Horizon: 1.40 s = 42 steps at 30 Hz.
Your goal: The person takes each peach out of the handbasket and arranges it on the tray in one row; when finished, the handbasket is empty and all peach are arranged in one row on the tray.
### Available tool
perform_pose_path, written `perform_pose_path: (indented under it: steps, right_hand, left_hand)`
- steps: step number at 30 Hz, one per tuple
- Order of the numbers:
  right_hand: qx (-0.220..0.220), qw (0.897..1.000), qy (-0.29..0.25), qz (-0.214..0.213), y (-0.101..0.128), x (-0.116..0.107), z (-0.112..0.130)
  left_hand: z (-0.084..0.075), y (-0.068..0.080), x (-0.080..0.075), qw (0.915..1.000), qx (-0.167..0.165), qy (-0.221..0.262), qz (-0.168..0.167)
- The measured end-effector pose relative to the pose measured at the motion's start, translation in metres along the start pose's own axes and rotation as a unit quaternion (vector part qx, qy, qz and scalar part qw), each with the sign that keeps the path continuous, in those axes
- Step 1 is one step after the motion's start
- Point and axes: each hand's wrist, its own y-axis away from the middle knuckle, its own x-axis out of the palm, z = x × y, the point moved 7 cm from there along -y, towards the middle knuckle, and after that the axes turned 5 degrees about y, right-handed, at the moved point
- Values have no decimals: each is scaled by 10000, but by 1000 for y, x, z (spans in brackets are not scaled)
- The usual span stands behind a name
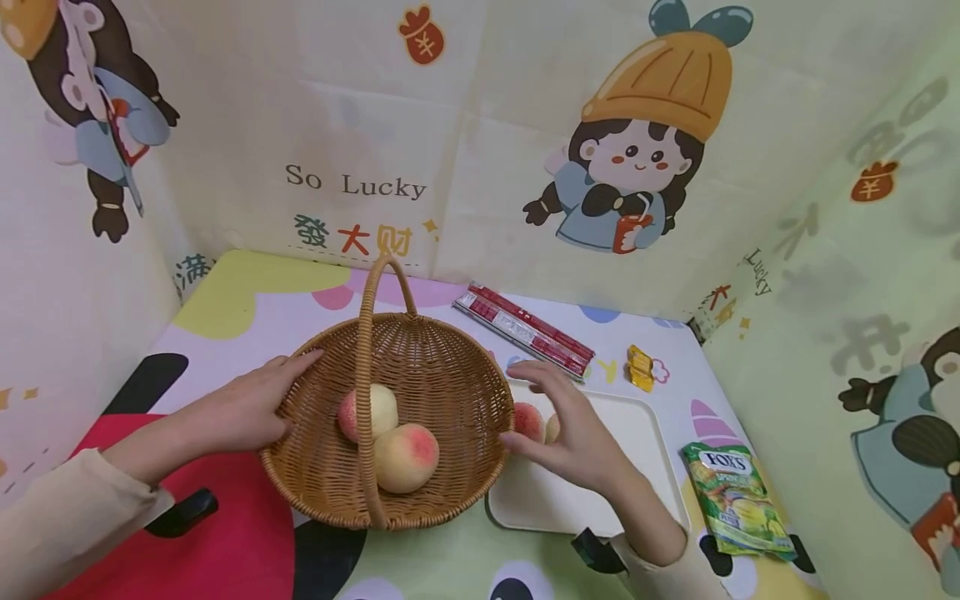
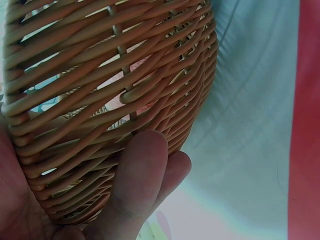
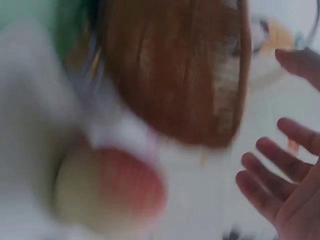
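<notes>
Wicker basket [image 1: 435, 392] on the patterned table, steadied at its rim by the left hand [image 1: 240, 408] with fingers nearly straight; two peaches [image 1: 405, 457] already inside. Beside it, a white tray [image 1: 645, 433] with one peach [image 1: 528, 421] left. Right hand [image 1: 573, 433] spread open over that peach, gripping nothing.

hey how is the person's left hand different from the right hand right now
The left hand rests flat against the outer wall of the wicker basket; the right hand hovers over the white tray with spread fingers, touching nothing that shows. The left hand lies beside the basket's two peaches; the right hand is next to a peach on the tray. Both are open with cream sleeves.
</notes>
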Motion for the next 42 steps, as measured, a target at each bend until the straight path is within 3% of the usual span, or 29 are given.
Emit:
perform_pose_path:
  steps: [3, 7, 14, 20, 23, 25, 29, 32, 34, 36, 38, 42]
  right_hand:
    - [-150, 9978, 467, 435, -17, 24, 29]
    - [-299, 9851, 1221, 1175, -34, 60, 54]
    - [-189, 9559, 2058, 2087, -45, 103, 62]
    - [44, 9337, 2401, 2655, -44, 120, 56]
    - [-55, 9305, 2489, 2685, -45, 120, 57]
    - [-165, 9350, 2428, 2579, -46, 116, 58]
    - [-423, 9591, 1842, 2109, -49, 100, 61]
    - [-525, 9800, 753, 1767, -51, 80, 57]
    - [-581, 9863, -167, 1537, -52, 65, 52]
    - [-590, 9828, -1157, 1316, -50, 50, 45]
    - [-562, 9731, -1957, 1081, -45, 35, 38]
    - [-479, 9636, -2580, 505, -31, 4, 18]
  left_hand:
    - [0, 0, 0, 10000, -30, 50, 6]
    - [1, 1, 0, 9999, -67, 99, 6]
    - [0, 4, 3, 9999, -73, 149, 36]
    - [-1, 5, 4, 9999, -71, 123, -5]
    - [-1, 5, 4, 9999, -96, 141, 17]
    - [-1, 5, 4, 9999, -95, 132, 16]
    - [0, 4, 3, 9999, -76, 114, -10]
    - [1, 4, 3, 9999, -61, 133, -11]
    - [2, 4, 3, 9999, -63, 153, -4]
    - [2, 5, 3, 9999, -76, 151, 4]
    - [3, 6, 3, 9999, -88, 134, 3]
    - [2, 6, 3, 9999, -91, 98, -9]
